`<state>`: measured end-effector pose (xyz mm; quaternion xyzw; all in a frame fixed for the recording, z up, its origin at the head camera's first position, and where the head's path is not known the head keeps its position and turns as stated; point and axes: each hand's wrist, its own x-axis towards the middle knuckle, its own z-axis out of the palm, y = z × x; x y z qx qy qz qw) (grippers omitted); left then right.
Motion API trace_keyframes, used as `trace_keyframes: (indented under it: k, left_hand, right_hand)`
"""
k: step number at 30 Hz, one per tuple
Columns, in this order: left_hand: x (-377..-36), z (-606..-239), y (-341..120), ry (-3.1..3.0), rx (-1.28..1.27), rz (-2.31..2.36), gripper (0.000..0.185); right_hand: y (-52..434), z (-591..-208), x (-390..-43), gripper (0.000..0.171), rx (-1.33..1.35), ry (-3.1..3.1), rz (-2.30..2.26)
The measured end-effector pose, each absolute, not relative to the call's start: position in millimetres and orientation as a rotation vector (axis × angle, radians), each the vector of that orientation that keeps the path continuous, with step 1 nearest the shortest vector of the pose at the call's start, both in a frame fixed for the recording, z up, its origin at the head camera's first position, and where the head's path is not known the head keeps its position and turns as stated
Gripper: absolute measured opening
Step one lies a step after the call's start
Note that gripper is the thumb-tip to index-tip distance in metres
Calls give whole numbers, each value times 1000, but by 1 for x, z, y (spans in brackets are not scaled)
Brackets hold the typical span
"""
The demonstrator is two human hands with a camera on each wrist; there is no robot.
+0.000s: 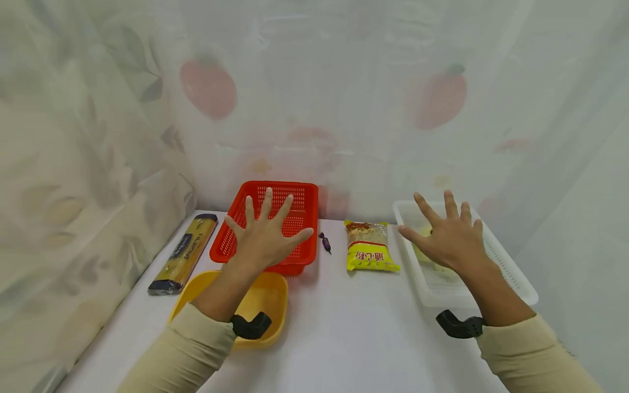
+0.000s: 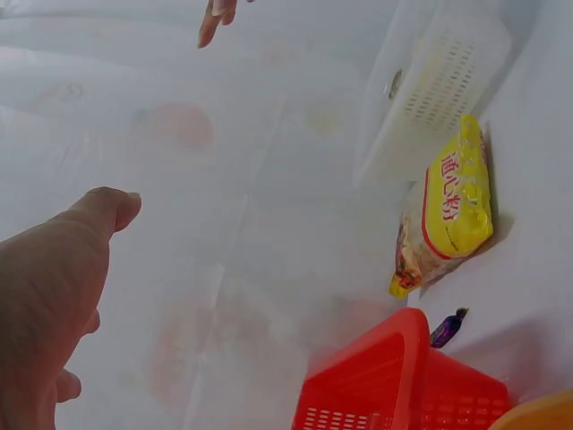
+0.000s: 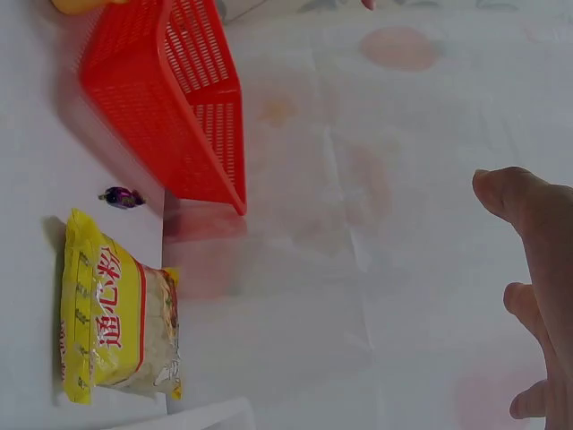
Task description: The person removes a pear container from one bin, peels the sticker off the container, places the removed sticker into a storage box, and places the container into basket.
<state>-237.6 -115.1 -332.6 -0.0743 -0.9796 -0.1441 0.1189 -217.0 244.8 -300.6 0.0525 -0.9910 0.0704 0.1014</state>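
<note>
My left hand [image 1: 262, 240] is held up with its fingers spread, overlapping the red basket [image 1: 307, 218] in the head view and holding nothing. Likewise spread and holding nothing, my right hand [image 1: 451, 237] overlaps the white basket [image 1: 511, 278], where pale yellowish items [image 1: 425, 255] partly show behind it. Between the hands lie a yellow bag of pasta [image 1: 369, 246] with a clear upper part and a small dark purple wrapped candy [image 1: 325, 243]. In the left wrist view the thumb [image 2: 107, 210] stands away from everything on the table.
A yellow basin [image 1: 272, 305] stands in front of the red basket, partly hidden by my left forearm. At the far left lies a spaghetti packet [image 1: 184, 254]. Patterned curtains [image 1: 344, 98] hang behind and beside the white table [image 1: 344, 327].
</note>
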Motion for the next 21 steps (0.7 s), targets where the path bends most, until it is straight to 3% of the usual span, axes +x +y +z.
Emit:
trace_keyframes:
  k: [21]
  left_hand:
    - [-236,-342,-77,-2862,-255,-425,92]
  right_hand:
    - [280,-299,-209,87,114,-2908,235]
